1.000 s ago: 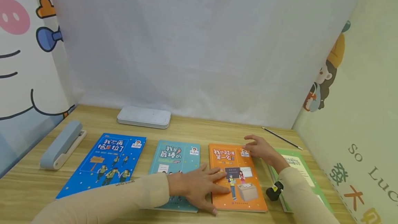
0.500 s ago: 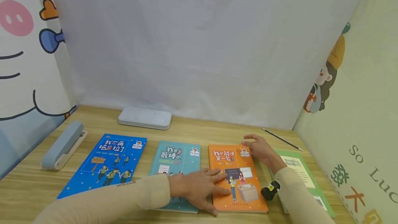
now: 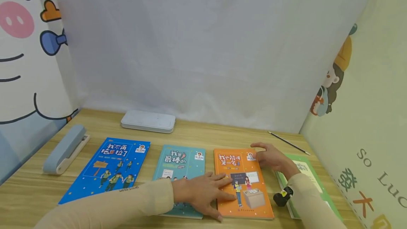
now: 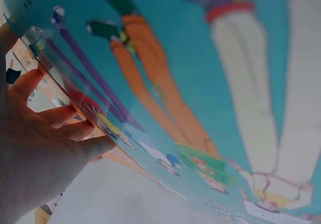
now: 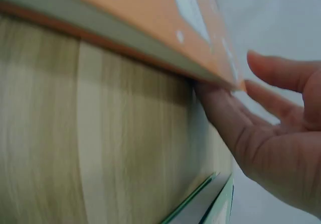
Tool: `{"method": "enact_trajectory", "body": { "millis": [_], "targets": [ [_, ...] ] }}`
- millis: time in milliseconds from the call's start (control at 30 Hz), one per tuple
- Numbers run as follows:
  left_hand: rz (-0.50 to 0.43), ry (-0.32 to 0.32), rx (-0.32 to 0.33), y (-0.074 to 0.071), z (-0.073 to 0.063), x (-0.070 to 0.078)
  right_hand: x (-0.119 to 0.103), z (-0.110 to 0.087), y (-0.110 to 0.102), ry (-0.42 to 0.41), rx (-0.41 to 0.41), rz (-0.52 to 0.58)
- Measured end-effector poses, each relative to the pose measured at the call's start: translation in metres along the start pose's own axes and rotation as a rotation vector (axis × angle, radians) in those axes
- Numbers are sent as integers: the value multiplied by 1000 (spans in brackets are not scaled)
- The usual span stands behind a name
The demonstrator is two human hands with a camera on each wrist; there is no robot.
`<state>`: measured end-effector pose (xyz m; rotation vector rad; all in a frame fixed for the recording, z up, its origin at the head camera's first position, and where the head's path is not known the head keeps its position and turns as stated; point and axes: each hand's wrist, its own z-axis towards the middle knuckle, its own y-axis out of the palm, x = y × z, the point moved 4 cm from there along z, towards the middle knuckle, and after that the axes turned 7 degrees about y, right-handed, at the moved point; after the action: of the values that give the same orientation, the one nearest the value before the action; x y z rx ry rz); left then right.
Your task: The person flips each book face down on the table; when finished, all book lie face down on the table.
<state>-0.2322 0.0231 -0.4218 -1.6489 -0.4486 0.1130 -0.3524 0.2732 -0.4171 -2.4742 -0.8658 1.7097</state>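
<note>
As Both Hands Meet the Orange Book, Guide It Evenly

While the left hand (image 3: pixel 205 190) lies spread over the near left side of the orange book (image 3: pixel 243 183), its fingers are loosely parted and take hold of nothing. Opposite, at the book's far right corner, the right hand (image 3: pixel 272 156) is loosely bent: in its wrist view one digit meets the side of the book, another reaches past the corner, and neither clamps it. I cannot tell whether a fingertip is tucked beneath.

The step in hand seems to be squaring the orange book, which lies flat, cover up. Left of it is the teal book (image 3: pixel 182 165); right of it, the green book (image 3: pixel 310 167), partly behind the sleeve. A good nudge here is probably a light one: steady the cover with the left fingertips and press the side with the right, so both ends move together. Too much push at one corner could twist the book. The left wrist should ride high, since it crosses the teal book and might drag it along.
</note>
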Motion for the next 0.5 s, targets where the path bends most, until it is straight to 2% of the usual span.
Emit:
{"method": "enact_trajectory", "body": {
  "millis": [133, 233, 500],
  "targets": [
    [-3, 1, 4, 0, -1, 0, 6, -2, -1, 9, -143, 12],
    [0, 1, 7, 1, -1, -1, 8, -3, -2, 10, -198, 32],
    [-2, 2, 10, 0, 0, 0, 11, -4, -4, 2, -200, 36]
  ]
}}
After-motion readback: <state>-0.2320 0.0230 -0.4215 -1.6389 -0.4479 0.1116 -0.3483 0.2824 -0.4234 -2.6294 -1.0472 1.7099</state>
